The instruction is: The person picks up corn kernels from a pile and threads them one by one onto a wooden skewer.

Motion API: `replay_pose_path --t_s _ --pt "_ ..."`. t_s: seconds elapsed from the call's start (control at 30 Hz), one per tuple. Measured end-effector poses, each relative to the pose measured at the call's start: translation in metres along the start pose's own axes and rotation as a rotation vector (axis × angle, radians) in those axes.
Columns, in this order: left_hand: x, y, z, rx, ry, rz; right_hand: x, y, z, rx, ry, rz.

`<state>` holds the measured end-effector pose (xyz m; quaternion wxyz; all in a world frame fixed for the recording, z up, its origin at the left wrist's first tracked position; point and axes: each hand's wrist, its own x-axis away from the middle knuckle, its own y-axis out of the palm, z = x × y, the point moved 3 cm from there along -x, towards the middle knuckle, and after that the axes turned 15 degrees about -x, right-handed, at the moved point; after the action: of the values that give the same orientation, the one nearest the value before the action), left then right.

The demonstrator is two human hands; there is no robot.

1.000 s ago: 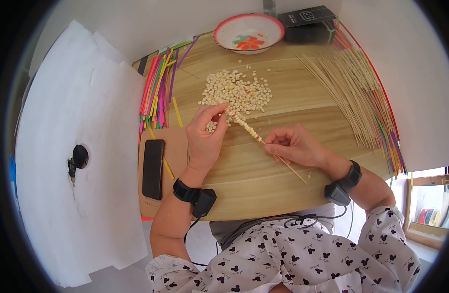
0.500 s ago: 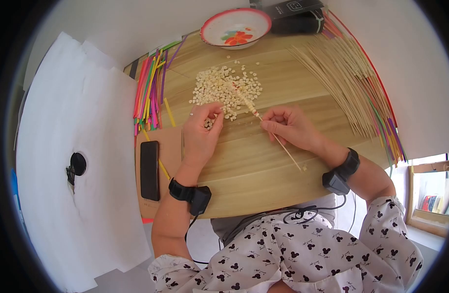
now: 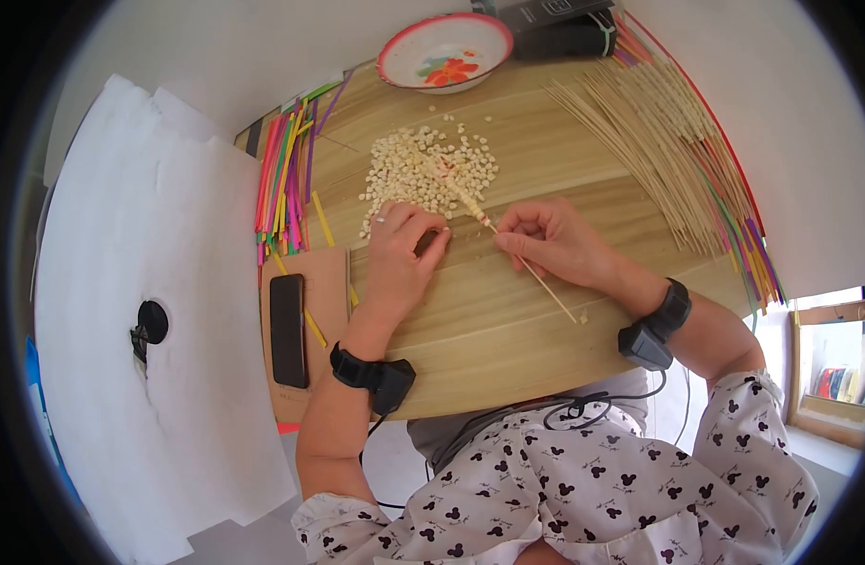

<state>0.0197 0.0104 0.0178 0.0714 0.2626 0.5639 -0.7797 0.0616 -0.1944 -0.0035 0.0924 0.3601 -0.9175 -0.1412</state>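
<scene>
Right now your right hand point(image 3: 555, 243) pinches a thin wooden skewer point(image 3: 508, 250), its far end threaded with pale kernels and lying across the kernel pile point(image 3: 430, 169) on the worktop point(image 3: 508, 330). Your left hand point(image 3: 401, 252) rests at the near edge of that pile, fingers point(image 3: 432, 240) curled down; whether they grip a kernel, you cannot tell. Colored sticks point(image 3: 286, 179) lie to the left, bare skewers point(image 3: 658, 151) to the right.

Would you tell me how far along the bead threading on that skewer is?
Done: the skewer's far half already carries beads. In hand: the right hand pinches the skewer while the left hand reaches into the bead pile. Left: the bare near half, many loose beads and a fan of unused skewers.
</scene>
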Motion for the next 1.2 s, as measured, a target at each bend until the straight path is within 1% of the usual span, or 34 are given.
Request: replay_pose_path --t_s 0.03,0.1,0.13,0.2,0.23,0.3,0.33,0.4,0.43,0.5,0.6,0.7,1.2 --pt "0.001 -0.003 0.0 -0.003 -0.003 0.006 0.0 0.0 -0.001 0.014 0.006 -0.005" --pt "0.003 -0.006 -0.01 0.169 -0.283 -0.065 0.002 0.002 -0.005 0.031 0.016 -0.01" --pt "0.003 -0.006 -0.015 0.164 -0.285 -0.056 0.003 0.003 -0.007 0.044 0.027 -0.012" --pt "0.007 0.0 -0.036 0.63 -0.524 0.043 0.004 0.005 -0.007 0.033 0.032 -0.039" --pt "0.006 -0.001 -0.041 0.62 -0.525 0.055 0.004 0.006 -0.006 0.018 0.04 -0.054" --pt "0.006 -0.002 -0.052 0.976 -0.614 0.156 0.006 0.008 -0.007 0.003 0.048 -0.083" --pt "0.005 -0.003 -0.057 0.967 -0.613 0.167 0.006 0.01 -0.007 -0.013 0.062 -0.098" --pt "0.007 -0.003 -0.067 1.271 -0.669 0.242 0.008 0.012 -0.009 -0.023 0.075 -0.123" --pt "0.008 -0.004 -0.071 1.266 -0.668 0.249 0.009 0.013 -0.009 -0.033 0.093 -0.133" --pt "0.01 -0.003 -0.078 1.392 -0.711 0.242 0.01 0.013 -0.011 -0.022 0.101 -0.168" --pt "0.01 -0.002 -0.08 1.432 -0.735 0.252 0.012 0.016 -0.011 -0.023 0.12 -0.202" --pt "0.01 -0.002 -0.079 1.484 -0.713 0.259 0.012 0.016 -0.008 -0.028 0.142 -0.211" --pt "0.01 0.0 -0.079 1.51 -0.749 0.249 0.012 0.016 -0.007 -0.009 0.176 -0.202"
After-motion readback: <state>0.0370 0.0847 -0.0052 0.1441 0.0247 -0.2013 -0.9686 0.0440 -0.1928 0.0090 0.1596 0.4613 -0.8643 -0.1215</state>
